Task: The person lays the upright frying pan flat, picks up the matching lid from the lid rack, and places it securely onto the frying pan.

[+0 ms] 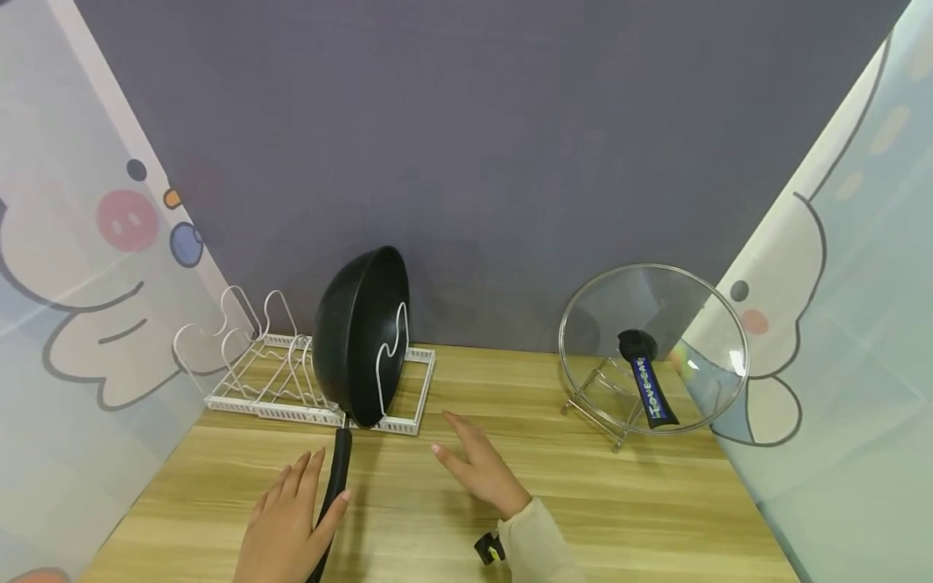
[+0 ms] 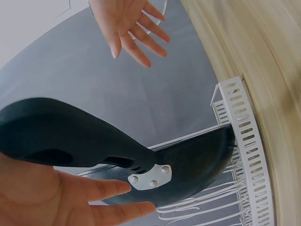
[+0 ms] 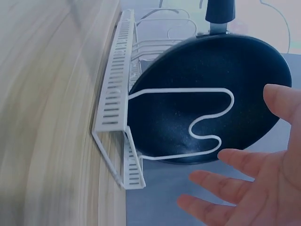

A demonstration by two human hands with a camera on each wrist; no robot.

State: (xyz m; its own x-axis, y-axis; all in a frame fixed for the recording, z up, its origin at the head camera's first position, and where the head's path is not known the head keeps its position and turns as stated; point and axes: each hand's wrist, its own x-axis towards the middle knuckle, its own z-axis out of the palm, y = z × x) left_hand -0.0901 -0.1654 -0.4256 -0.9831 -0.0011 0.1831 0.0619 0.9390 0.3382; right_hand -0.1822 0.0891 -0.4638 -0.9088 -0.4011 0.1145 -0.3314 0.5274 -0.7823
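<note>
A black wok (image 1: 364, 340) stands on its side in the white wire rack (image 1: 284, 414), its black handle (image 1: 339, 461) pointing toward the person. The left hand (image 1: 287, 522) is beside that handle with its fingers extended; in the left wrist view the handle (image 2: 70, 134) passes above the palm, and whether they touch I cannot tell. To the right of the wok the right hand (image 1: 481, 470) holds nothing, fingers spread. The right wrist view has the right hand (image 3: 249, 179) near the wok's open side (image 3: 174, 113), behind a curved white wire divider (image 3: 188, 90).
At the right, a glass lid (image 1: 598, 324) with a black handle (image 1: 652, 389) leans on a small metal stand (image 1: 598, 413). Below the right hand is a small black object (image 1: 489, 548) by the sleeve. A grey panel (image 1: 466, 162) rises behind the wooden table (image 1: 496, 389).
</note>
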